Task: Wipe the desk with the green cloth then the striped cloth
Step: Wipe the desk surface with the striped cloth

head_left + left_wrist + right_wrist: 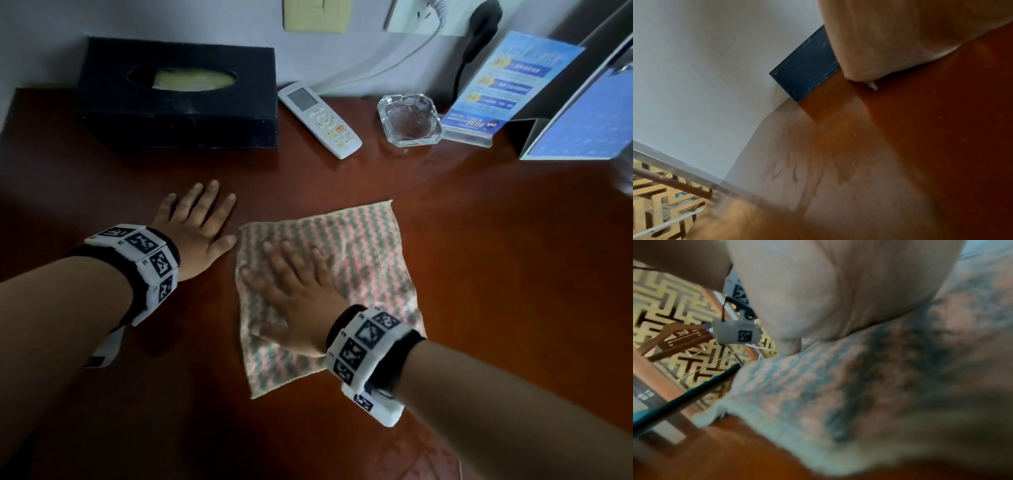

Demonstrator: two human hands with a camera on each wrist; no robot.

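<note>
Pink and grey-green stripes are running across the striped cloth [342, 270], which is lying spread flat near the middle of the desk [496, 274]. The right hand [294, 294] is pressing down on the cloth's left half with its palm flat and its fingers straight and spread, pointing away from the person. In the right wrist view the palm [849, 296] is sitting directly on the fuzzy weave [838, 394], and a corner of the cloth is lying close to the desk's near edge.

Just to the left of the cloth, the left hand [198, 226] is resting flat on the bare reddish-brown wood, fingers extended and holding nothing; its thumb is lying just beside the cloth's left edge. The left wrist view is showing the heel of that hand [900, 40] against the glossy desk surface [920, 146].

Farther back, a black tissue box [178, 92] is standing against the wall, also showing dark in the left wrist view [807, 68]. To its right a white remote control [320, 120] is lying at an angle, then a clear glass ashtray [409, 120], then a blue printed card in a clear stand [507, 89]. A black plug and a white cable are hanging from the wall sockets [424, 17] above them.
</note>
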